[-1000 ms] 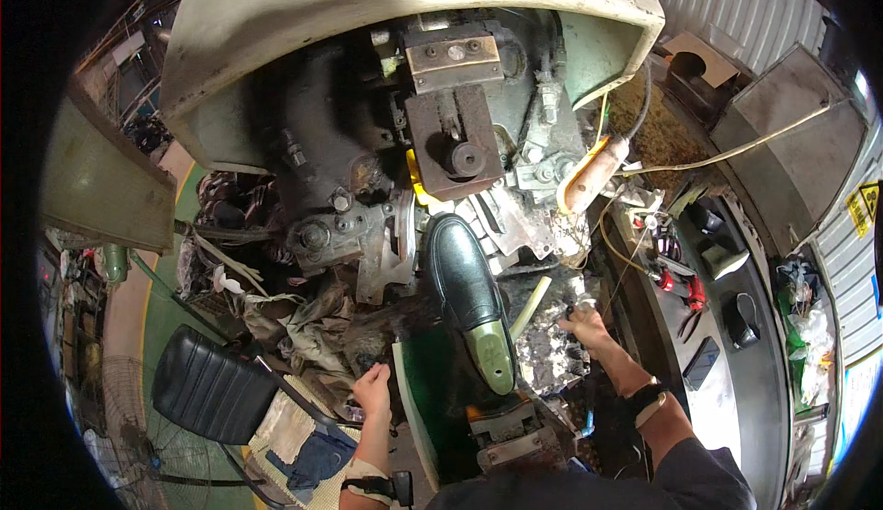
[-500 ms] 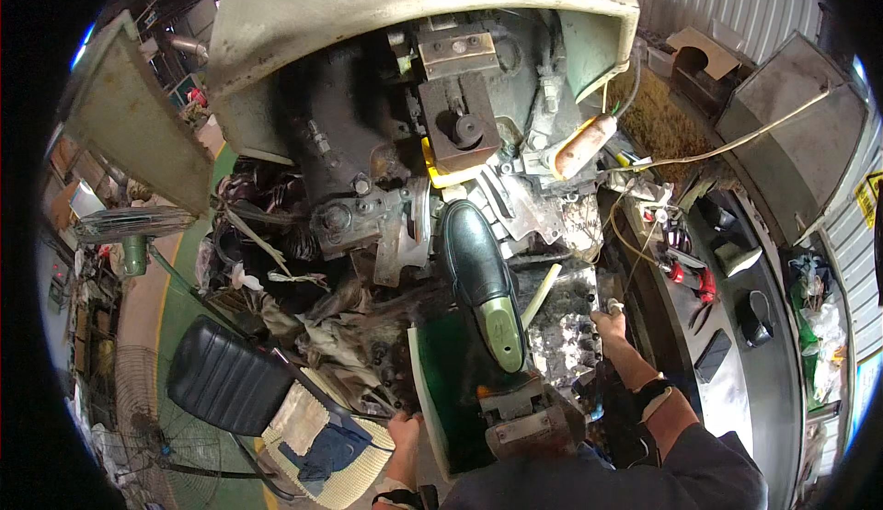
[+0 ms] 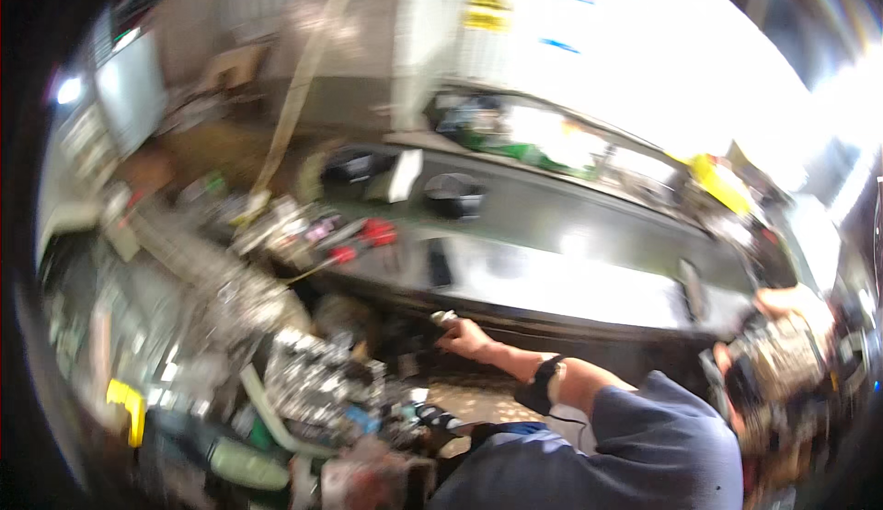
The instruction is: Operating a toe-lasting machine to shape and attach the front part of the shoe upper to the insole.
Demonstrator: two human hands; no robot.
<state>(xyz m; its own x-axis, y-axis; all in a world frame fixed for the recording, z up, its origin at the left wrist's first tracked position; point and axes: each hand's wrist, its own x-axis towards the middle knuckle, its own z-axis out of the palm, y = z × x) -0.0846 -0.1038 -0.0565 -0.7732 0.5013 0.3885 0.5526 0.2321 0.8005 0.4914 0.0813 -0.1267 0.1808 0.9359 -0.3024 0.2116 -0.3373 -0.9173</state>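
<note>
Fingers of the right hand (image 3: 467, 335) pinch a small pale part (image 3: 444, 317) beside the workbench (image 3: 552, 275).

motion blur smears the machine parts (image 3: 313, 381); what the right hand (image 3: 464, 335) pinches is too small to tell.

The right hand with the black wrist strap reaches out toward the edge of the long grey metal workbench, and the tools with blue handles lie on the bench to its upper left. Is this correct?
Not quite: in the head view the tool handles are red, not blue. The rest holds: the right hand with the black wrist strap reaches toward the edge of the long grey metal workbench, and the tools lie to its upper left.
</note>
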